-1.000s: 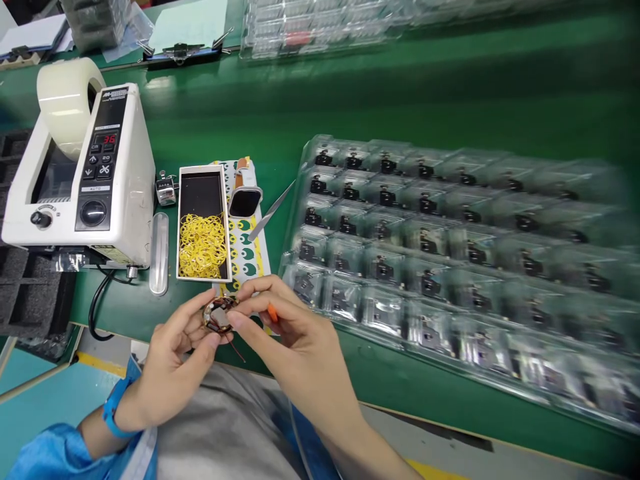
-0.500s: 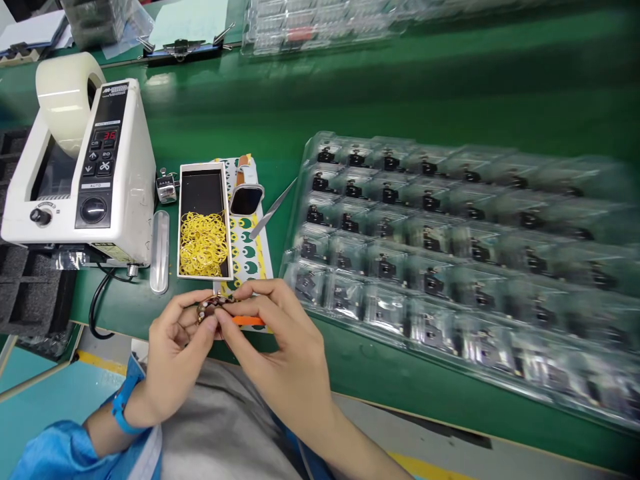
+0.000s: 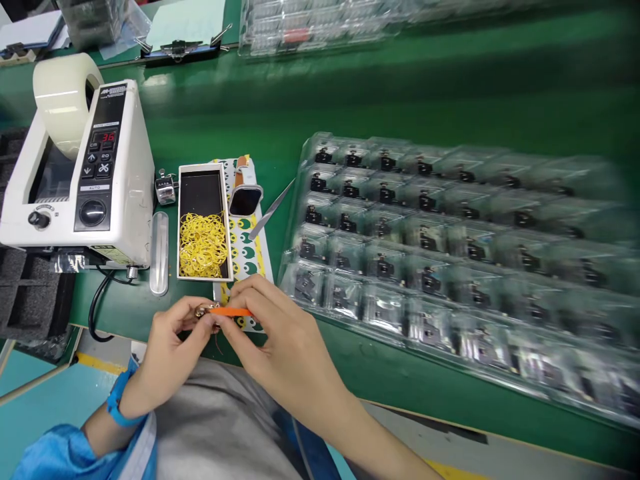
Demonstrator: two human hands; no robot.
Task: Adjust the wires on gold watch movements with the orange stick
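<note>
My left hand (image 3: 170, 350) is closed in a pinch on a small ring-like part (image 3: 201, 311) with shiny metal bits; the fingers hide most of it. From the right, my right hand (image 3: 285, 340) pinches a slim orange strip or tool (image 3: 231, 311), its tip at the small part. A thin reddish wire hangs below the fingertips. Both hands meet at the near bench edge, just below an open white box (image 3: 227, 257) with a pile of thin yellow rings (image 3: 203, 245) inside.
A tape dispenser (image 3: 135, 153) with a large roll stands left. Beside the box are a tally counter (image 3: 165, 189), a clear narrow case (image 3: 159, 253), a smartwatch (image 3: 245, 200) and pointed tweezers (image 3: 273, 208) on a sticker sheet. A clear tray (image 3: 295, 267) of black parts fills the right.
The small part has turned in my fingers and shows less of its face. The orange piece has moved left and up, across the part. My right hand has tilted over.
</note>
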